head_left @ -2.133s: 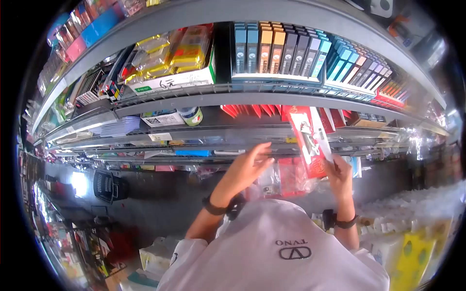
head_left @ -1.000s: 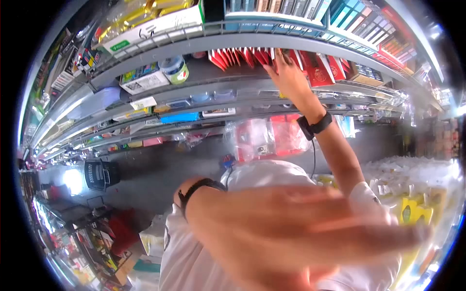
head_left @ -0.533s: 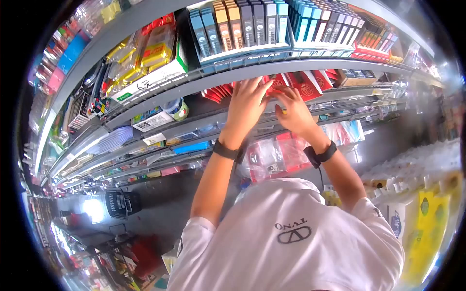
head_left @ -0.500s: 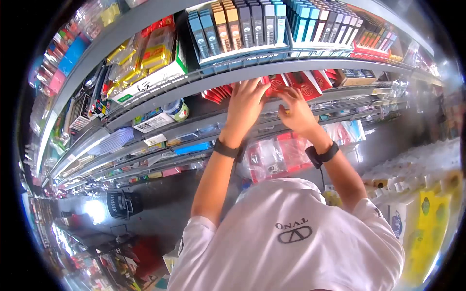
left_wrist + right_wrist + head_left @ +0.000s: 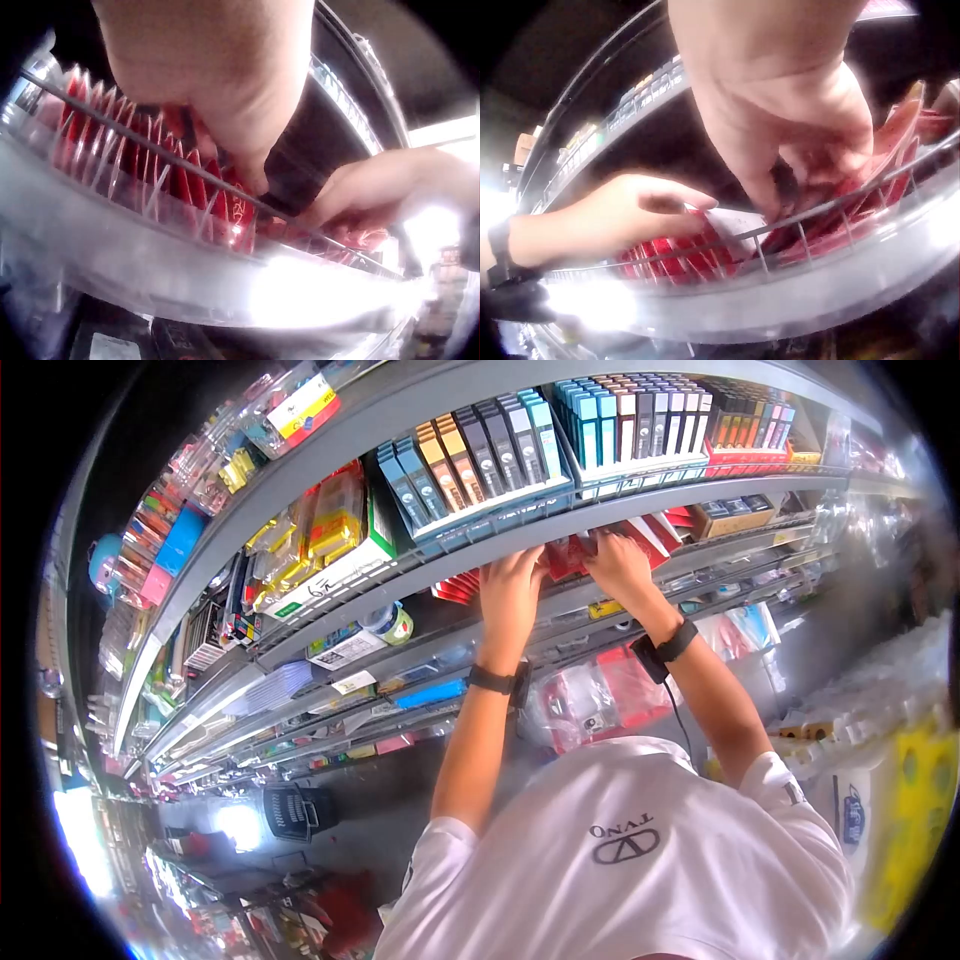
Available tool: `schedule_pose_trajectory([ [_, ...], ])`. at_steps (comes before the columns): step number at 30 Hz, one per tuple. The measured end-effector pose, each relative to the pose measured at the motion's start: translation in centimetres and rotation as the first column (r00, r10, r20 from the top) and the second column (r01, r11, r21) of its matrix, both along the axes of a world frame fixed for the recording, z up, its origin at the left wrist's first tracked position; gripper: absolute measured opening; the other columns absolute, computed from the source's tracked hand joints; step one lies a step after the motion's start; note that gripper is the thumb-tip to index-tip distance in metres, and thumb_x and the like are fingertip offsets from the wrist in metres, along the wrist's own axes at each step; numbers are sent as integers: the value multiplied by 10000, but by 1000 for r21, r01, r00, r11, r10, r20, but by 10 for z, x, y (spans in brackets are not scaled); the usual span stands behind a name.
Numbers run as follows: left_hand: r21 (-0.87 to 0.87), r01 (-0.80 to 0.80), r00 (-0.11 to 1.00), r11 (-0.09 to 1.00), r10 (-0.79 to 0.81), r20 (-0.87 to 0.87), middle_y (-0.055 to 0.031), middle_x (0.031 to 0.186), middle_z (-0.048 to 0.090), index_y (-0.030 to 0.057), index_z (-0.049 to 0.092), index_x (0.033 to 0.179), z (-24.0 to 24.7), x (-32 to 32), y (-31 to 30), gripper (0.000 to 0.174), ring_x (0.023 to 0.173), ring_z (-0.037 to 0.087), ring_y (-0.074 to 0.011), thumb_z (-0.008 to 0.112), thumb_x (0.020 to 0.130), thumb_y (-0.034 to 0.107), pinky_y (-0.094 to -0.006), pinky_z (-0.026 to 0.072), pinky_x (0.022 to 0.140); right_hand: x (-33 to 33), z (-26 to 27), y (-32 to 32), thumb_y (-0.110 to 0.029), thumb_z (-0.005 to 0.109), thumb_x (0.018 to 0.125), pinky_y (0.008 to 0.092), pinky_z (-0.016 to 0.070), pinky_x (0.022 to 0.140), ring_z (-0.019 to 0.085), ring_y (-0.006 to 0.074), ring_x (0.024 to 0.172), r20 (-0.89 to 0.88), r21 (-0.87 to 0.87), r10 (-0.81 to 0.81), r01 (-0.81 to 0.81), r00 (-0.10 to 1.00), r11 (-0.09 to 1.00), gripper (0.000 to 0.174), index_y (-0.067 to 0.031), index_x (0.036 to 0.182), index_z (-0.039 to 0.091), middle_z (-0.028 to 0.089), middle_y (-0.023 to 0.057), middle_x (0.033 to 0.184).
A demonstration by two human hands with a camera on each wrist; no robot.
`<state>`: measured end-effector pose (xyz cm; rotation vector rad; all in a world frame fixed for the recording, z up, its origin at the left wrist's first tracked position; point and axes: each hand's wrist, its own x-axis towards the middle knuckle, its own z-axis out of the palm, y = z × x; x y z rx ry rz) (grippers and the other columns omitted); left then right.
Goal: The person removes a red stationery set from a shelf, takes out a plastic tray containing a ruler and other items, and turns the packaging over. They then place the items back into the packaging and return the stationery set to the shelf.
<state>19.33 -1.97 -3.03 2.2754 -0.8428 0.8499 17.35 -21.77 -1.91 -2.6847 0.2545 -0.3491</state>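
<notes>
A row of flat red packets [image 5: 457,586] stands upright behind a wire rail [image 5: 187,169] on a shop shelf. My left hand [image 5: 512,572] reaches over the rail, its fingers [image 5: 251,169] pushed down among the red packets [image 5: 150,161] and curled on them. Just to its right, my right hand [image 5: 617,560] is in the same row, its fingers [image 5: 810,169] pinching red packets [image 5: 889,154]. The left hand [image 5: 630,214] shows in the right wrist view with its thumb over the packets. The fingertips are partly hidden by the packets.
Above is a shelf with upright blue, orange and dark slim boxes [image 5: 470,455] and a white carton of yellow bags [image 5: 330,550]. Lower shelves hold a small jar [image 5: 392,622] and hanging plastic bags [image 5: 600,695]. Yellow-and-white packs [image 5: 900,800] are stacked at the right.
My right hand carried a red packet up to the shelf and the left hand rose to join it. Both hands have since pushed further into the red packet row.
</notes>
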Motion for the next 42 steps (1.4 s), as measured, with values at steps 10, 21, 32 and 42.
schedule_pose_trajectory([
  [10,44,-79,997,996,78,29,-18,1270,630,125,696,1142,0,-3,-9,336,1215,540,-294,765,821,197,-494,398,1043,-24,18,10,-136,679,914,452,534,685,668,411,829,432,441,-117,-96,894,892,286,-29,1119,511,678,208,913],
  [21,61,-111,993,992,108,51,-22,1243,636,135,697,1175,14,-12,-21,338,1205,544,-279,756,854,222,-479,410,1034,-99,0,-32,-172,656,986,259,512,644,595,81,844,292,921,-417,-135,861,366,245,-57,1122,488,600,16,906],
  [32,-758,127,187,640,-766,-615,-53,1201,650,-20,585,1288,-15,-103,-27,355,1125,594,-103,628,1004,190,-273,502,894,-195,-22,-75,-66,608,979,244,507,742,584,85,937,190,973,35,-193,981,123,424,-50,1376,460,594,37,1095],
  [42,-634,-42,309,772,-593,-743,-20,1044,677,-9,651,1125,16,-146,-50,200,948,632,-90,680,958,97,-265,511,805,-189,16,-66,-239,793,788,367,556,686,674,284,857,352,120,368,-431,861,894,549,-93,1282,603,660,89,1074],
])
